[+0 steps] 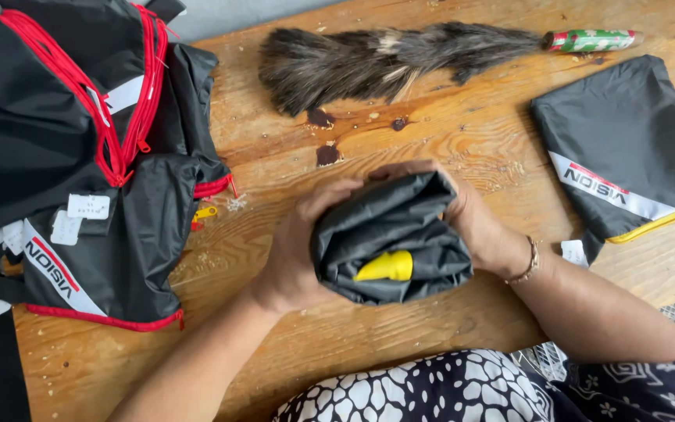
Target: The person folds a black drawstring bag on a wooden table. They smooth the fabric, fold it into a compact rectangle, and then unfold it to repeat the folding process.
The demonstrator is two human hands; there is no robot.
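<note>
Both my hands clasp a rolled-up bundle of dark grey fabric (388, 234) above the wooden table (447, 133). My left hand (294, 246) wraps its left side, and my right hand (474, 219) wraps the right side and the top. A yellow piece (386, 267) pokes out at the bundle's near end. A thin bracelet (528, 262) circles my right wrist.
A heap of black fabric items with red zips and white tags (80, 141) covers the table's left side. At the right lies a flat dark grey pouch with yellow trim (626, 148). A feather duster with a red and green handle (400, 59) lies along the far edge.
</note>
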